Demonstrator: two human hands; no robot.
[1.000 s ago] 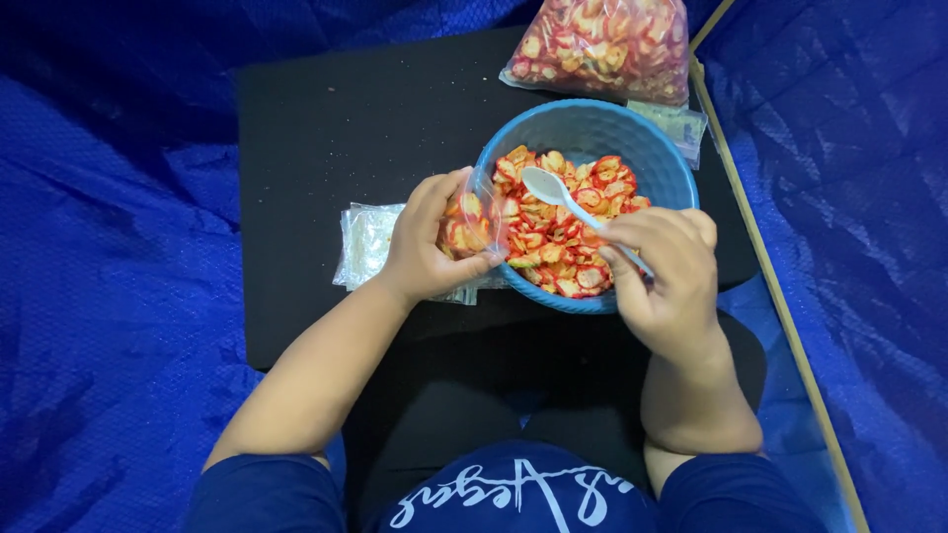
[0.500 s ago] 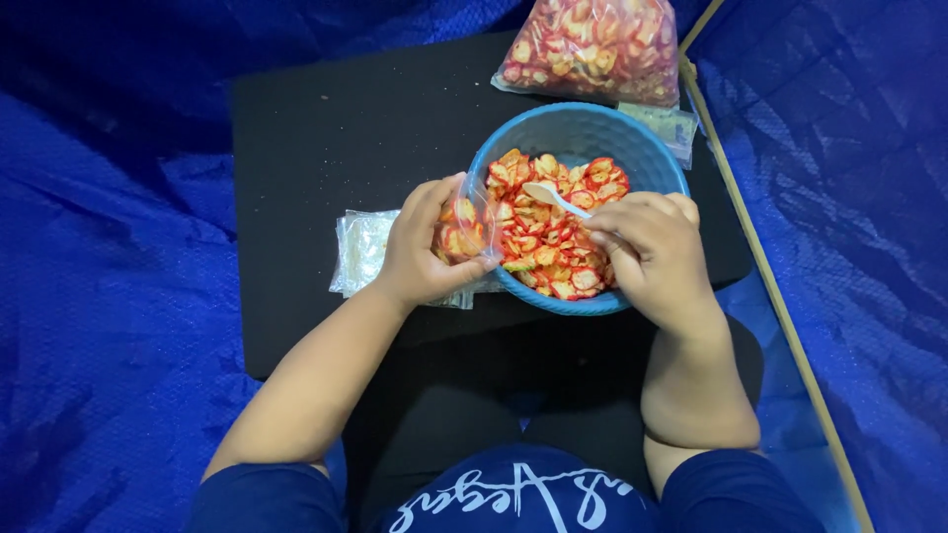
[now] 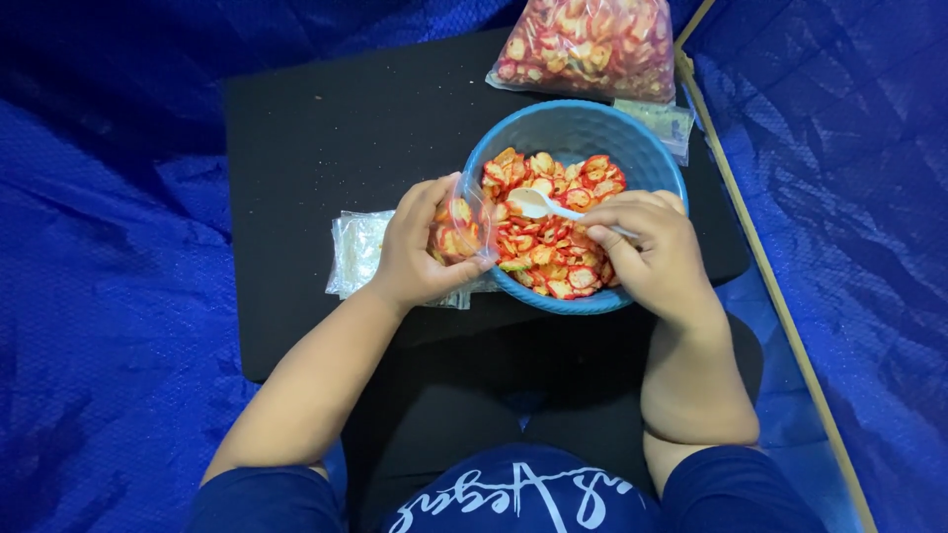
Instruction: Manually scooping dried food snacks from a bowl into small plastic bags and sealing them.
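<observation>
Blue crinkled tarpaulin point(image 3: 109, 296) surrounds the flat black board point(image 3: 326, 128) across my lap. At centre frame my left hand point(image 3: 420, 247) is clamped around a small clear plastic pouch point(image 3: 462, 229), part filled with red-orange chips, at the rim of the round blue plastic bowl point(image 3: 583, 123). My right hand point(image 3: 647, 247) pinches the white plastic spoon point(image 3: 538, 204) over the chips point(image 3: 548, 247). If the pouch mouth sags, I judge a scoop could spill onto the stacked empty pouches point(image 3: 357, 252) left of centre.

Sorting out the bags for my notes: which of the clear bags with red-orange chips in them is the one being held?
The small bag in the left hand, beside the blue bowl. The big full bag lies untouched at the black board's far edge.
</observation>
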